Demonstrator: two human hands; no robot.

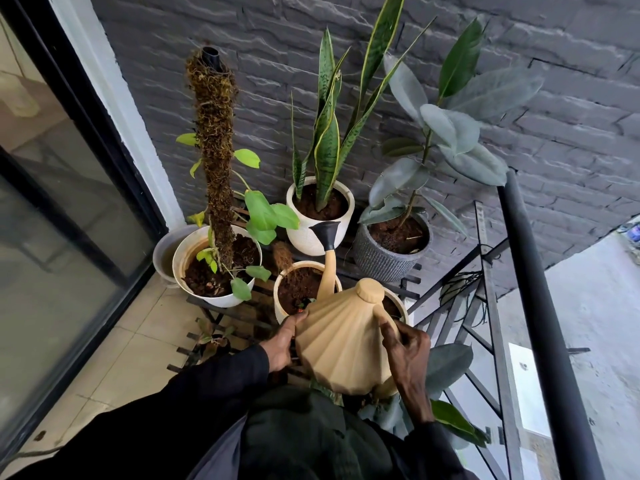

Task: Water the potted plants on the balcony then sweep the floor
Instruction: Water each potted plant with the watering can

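Dark grey rough brick wall (554, 133) backs the balcony corner, with a sliding glass door (69, 220) on the left, a black metal railing (540, 289) on the right and pale floor tiles (138, 327) below. From the head view we see a beige ribbed plastic watering can (343, 344) held near us over a black slatted plant stand (410, 289). Our left hand (282, 341) cups the can's left side, thumb on top and fingers curled beneath. Our right hand (408, 355) has its fingers wrapped round the handle on the right. The can's black flared nozzle (327, 235) sits above the near cream pot of bare soil (277, 296), in front of the white pot with the snake plant (304, 233). A grey ribbed pot with a rubber plant (381, 258) stands to the right, and a white pot with a moss pole (180, 258) to the left. We see no water falling. A steep tilt could, we judge, flood the small pot and wash soil through the slats onto the tiles. Swinging the spout could also knock the leaves. We find no readable writing or brand.
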